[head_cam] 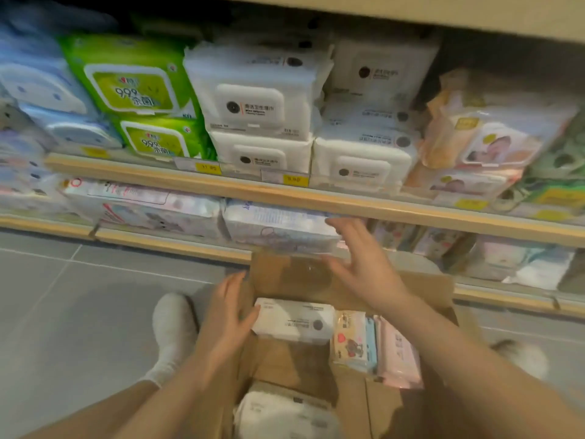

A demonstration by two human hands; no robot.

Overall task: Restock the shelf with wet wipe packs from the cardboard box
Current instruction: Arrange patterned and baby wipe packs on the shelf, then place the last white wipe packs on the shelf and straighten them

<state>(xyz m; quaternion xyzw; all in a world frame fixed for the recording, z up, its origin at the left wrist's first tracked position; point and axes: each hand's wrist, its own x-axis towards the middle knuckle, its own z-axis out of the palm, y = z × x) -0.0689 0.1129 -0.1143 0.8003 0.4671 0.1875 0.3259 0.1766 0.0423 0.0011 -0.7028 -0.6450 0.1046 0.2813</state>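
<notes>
Down at floor level, the cardboard box (pixel 316 280) sat open right against the bottom shelf (pixel 171 245), between the person's legs. The left hand (pixel 226 315) was spread flat, fingers loose, its thumb touching the near left corner of a white wet wipe pack (pixel 294 320) lying across the box; it gripped nothing. Beside that pack, on the right side of the box, a small pack with a red heart (pixel 349 340) stood on edge, with a pink pack (pixel 400 356) just next to it. Another white pack (pixel 285 413) lay in the box at the near end.

Up front, the right hand (pixel 364 264) was open too, fingers splayed, the fingertips against the right end of a pale patterned pack (pixel 278 229) lying on the lower shelf. Whether it pressed or merely touched, I could not tell.

Above, the wooden shelf rail (pixel 285 191) carried yellow price tags (pixel 207 168). On it, white packs with black dots (pixel 253 99) were stacked in the middle, green packs (pixel 133 87) to their left, blue ones (pixel 41 83) farther left, and peach baby-print packs (pixel 493 144) to the right. A white-socked foot (pixel 174 324) rested on the grey tile floor (pixel 79 312)
</notes>
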